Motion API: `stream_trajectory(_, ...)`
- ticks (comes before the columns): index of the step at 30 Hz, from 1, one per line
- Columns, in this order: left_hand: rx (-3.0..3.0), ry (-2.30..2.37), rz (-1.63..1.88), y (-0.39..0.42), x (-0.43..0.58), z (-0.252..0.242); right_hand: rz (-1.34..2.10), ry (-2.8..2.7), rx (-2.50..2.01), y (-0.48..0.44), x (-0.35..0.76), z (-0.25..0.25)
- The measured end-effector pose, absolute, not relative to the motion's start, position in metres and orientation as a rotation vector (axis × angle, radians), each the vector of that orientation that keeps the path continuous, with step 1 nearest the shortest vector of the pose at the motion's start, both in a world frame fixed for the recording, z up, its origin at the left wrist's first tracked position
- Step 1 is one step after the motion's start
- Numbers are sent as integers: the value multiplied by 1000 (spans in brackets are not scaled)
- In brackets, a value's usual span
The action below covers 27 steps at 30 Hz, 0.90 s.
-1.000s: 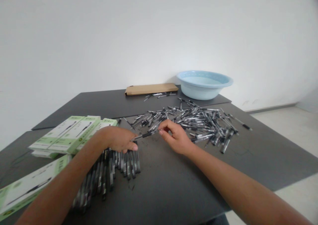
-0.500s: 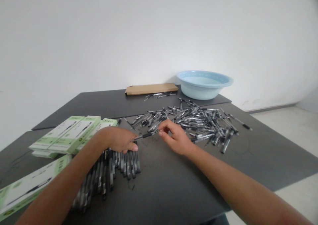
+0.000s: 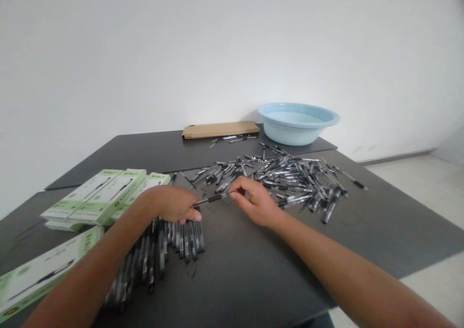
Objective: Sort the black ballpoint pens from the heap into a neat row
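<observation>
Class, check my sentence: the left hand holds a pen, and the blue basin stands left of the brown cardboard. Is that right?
One side is wrong: in the head view, the blue basin stands right of the brown cardboard. The left hand does hold a pen.

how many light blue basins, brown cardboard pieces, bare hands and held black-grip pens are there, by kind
Light blue basin: 1
Brown cardboard piece: 1
Left hand and right hand: 2
Held black-grip pen: 1
Total: 5
Piled pens overlap too much to count.
</observation>
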<state>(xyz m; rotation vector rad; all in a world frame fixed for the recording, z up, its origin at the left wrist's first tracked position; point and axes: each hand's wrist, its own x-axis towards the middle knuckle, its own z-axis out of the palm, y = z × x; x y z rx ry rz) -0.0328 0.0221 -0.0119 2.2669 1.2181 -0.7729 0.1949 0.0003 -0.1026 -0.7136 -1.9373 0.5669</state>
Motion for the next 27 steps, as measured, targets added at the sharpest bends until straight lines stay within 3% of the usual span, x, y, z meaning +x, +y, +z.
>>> stream_trajectory(27,2233,1229,-734,21,-32,-8,592,-1970,-726,-1,197,-103)
